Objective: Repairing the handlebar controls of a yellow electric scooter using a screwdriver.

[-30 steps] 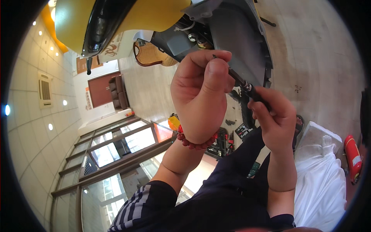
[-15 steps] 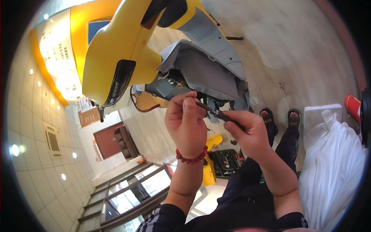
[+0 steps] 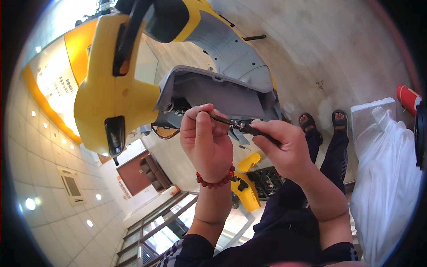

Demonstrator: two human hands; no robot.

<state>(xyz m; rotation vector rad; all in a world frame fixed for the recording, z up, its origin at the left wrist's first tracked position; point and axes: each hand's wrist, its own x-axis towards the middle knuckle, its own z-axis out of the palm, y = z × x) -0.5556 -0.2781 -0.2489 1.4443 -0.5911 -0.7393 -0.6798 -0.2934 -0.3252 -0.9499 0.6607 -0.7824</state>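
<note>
My left hand point(image 3: 207, 147), with a red bead bracelet point(image 3: 215, 180) on its wrist, has thumb and forefinger closed at the tip of a dark screwdriver-like tool point(image 3: 238, 125), where a small piece may be hidden. My right hand point(image 3: 287, 151) grips the tool’s handle from the right, thumb and forefinger along it. Both hands are held in front of a yellow scooter point(image 3: 98, 93), at its grey front compartment panel point(image 3: 227, 95). Behind my left fingertips a small metal fitting shows inside the scooter. I cannot tell whether the tool touches the scooter.
Loose yellow panels point(image 3: 249, 200) and an open black tool case point(image 3: 267, 182) lie on the floor below. At right are a white block point(image 3: 364, 111) draped with white cloth point(image 3: 382, 178) and a red extinguisher point(image 3: 404, 95). My sandalled feet stand near them. A rattan chair is partly hidden behind the scooter.
The view has shifted, showing more of the scooter and floor panels. Both hands sit lower in the picture, with the tool more nearly level. Both still hold it.
</note>
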